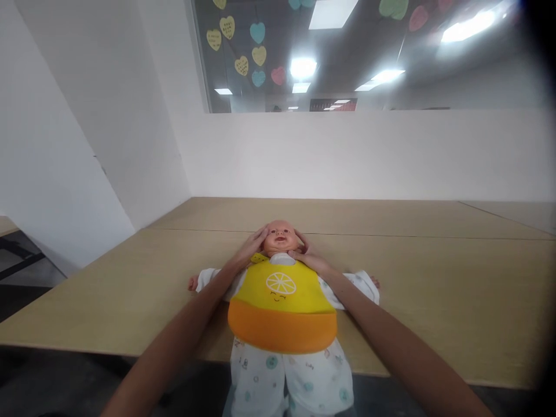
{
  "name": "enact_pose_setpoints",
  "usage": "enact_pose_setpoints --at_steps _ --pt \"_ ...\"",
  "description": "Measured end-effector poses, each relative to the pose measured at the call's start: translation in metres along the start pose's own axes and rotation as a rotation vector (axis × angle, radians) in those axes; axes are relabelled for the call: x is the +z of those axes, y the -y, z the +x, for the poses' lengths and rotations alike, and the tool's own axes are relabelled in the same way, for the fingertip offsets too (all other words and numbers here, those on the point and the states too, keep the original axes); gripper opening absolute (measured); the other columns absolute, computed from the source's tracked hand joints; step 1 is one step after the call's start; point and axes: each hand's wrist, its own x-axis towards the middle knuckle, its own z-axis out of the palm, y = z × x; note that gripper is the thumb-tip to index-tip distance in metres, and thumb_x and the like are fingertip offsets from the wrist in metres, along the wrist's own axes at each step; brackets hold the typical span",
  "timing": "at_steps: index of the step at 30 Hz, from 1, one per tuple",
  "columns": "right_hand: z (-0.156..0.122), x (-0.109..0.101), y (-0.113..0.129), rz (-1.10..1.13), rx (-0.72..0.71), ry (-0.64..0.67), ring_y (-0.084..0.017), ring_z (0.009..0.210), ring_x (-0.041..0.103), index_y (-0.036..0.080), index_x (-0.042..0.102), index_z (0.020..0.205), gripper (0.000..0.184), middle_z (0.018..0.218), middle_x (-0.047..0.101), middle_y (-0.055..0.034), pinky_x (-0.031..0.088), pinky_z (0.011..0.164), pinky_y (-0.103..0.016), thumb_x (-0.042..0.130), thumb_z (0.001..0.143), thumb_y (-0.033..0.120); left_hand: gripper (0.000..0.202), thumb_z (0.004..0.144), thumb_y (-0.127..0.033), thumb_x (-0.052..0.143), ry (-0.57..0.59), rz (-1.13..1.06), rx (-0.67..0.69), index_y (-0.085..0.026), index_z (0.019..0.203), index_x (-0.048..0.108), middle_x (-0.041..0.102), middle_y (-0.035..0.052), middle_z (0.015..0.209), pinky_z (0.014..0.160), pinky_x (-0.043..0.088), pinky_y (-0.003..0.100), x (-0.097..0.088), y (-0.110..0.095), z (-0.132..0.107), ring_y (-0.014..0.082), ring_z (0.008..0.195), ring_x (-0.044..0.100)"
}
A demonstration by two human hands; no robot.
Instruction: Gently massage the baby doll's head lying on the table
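Two hands work at a baby doll that lies on its back on the wooden table, legs hanging over the near edge. A yellow and orange bib covers its chest. The left hand cups the side of the head with spread fingers; the right hand is at the neck, fingers curled by the bib collar. A light, even hold on both sides seems best, so the head stays level.

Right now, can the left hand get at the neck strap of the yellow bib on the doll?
Probably yes. The left hand already rests against the side of the doll head, just above the top edge of the bib. Nothing lies between them, though the strap itself is not clearly visible.
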Motion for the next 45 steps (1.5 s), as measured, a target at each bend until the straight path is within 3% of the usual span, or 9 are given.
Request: enact_pose_setpoints --at_steps 4,8,11,14,17,26,33,38,45 --pt "0.000 -0.001 0.001 0.001 -0.009 -0.044 -0.026 0.115 0.067 0.024 0.042 0.156 0.107 0.130 0.067 -0.0112 0.060 0.095 -0.038 0.096 0.064 0.028 0.063 0.082 -0.055 0.079 0.081 0.143 0.031 -0.024 0.136 0.069 0.060 0.0100 0.149 0.121 0.039 0.048 -0.004 -0.012 -0.004 0.0350 0.141 0.052" --pt "0.002 -0.003 0.000 0.047 -0.034 -0.036 -0.027 0.124 0.063 0.026 0.045 0.152 0.103 0.142 0.060 -0.0101 0.057 0.105 -0.041 0.096 0.063 0.029 0.067 0.082 -0.050 0.081 0.088 0.175 0.042 -0.027 0.143 0.063 0.050 0.0084 0.158 0.124 0.037 0.045 -0.006 -0.013 -0.004 0.0343 0.149 0.043" --pt "0.005 -0.005 -0.002 0.028 -0.080 -0.059 -0.029 0.132 0.059 0.025 0.046 0.150 0.102 0.147 0.055 -0.0110 0.054 0.110 -0.044 0.096 0.062 0.032 0.086 0.075 -0.040 0.089 0.126 0.182 0.064 -0.027 0.152 0.053 0.039 0.0095 0.165 0.126 0.035 0.045 -0.005 -0.009 -0.004 0.0346 0.154 0.034" --pt "0.006 -0.008 -0.004 -0.020 -0.099 -0.115 -0.030 0.138 0.054 0.025 0.049 0.148 0.100 0.148 0.054 -0.0116 0.053 0.113 -0.044 0.096 0.060 0.034 0.110 0.067 -0.035 0.094 0.206 0.228 0.073 -0.024 0.161 0.037 0.034 0.0139 0.167 0.125 0.036 0.050 -0.003 -0.007 -0.005 0.0371 0.153 0.035" --pt "0.010 -0.011 -0.008 -0.027 -0.094 -0.116 -0.031 0.139 0.053 0.025 0.048 0.149 0.103 0.147 0.056 -0.0117 0.052 0.114 -0.046 0.097 0.058 0.037 0.120 0.065 -0.035 0.095 0.210 0.318 0.085 -0.024 0.164 0.027 0.033 0.0154 0.168 0.124 0.038 0.051 -0.001 -0.006 -0.008 0.0365 0.153 0.037" --pt "0.019 -0.020 -0.016 -0.112 -0.135 -0.088 -0.033 0.139 0.053 0.024 0.051 0.148 0.101 0.145 0.057 -0.0125 0.049 0.116 -0.049 0.095 0.061 0.048 0.094 0.073 -0.043 0.087 0.058 0.620 0.283 -0.018 0.154 0.046 0.049 0.0131 0.158 0.122 0.043 0.044 0.007 -0.005 -0.013 0.0312 0.145 0.049" --pt "0.017 -0.019 -0.018 -0.091 -0.167 -0.075 -0.033 0.138 0.054 0.024 0.049 0.151 0.103 0.152 0.051 -0.0126 0.050 0.115 -0.050 0.095 0.061 0.045 0.081 0.077 -0.045 0.082 0.018 0.799 0.369 -0.019 0.150 0.055 0.057 0.0097 0.152 0.121 0.043 0.044 0.007 -0.006 -0.017 0.0294 0.139 0.056" --pt "0.014 -0.019 -0.018 -0.129 -0.294 -0.024 -0.031 0.138 0.053 0.026 0.053 0.149 0.088 0.155 0.048 -0.0099 0.049 0.117 -0.046 0.091 0.071 0.045 0.066 0.081 -0.043 0.079 0.027 0.882 0.441 -0.021 0.141 0.065 0.064 0.0079 0.144 0.120 0.045 0.044 0.010 -0.011 -0.019 0.0287 0.134 0.061" --pt "0.010 -0.015 -0.010 -0.195 -0.362 0.026 -0.029 0.141 0.051 0.026 0.053 0.150 0.082 0.154 0.049 -0.0092 0.041 0.123 -0.046 0.087 0.078 0.046 0.067 0.080 -0.044 0.081 0.011 0.899 0.508 -0.018 0.139 0.066 0.062 0.0103 0.146 0.120 0.046 0.045 0.010 -0.011 -0.019 0.0282 0.135 0.060"
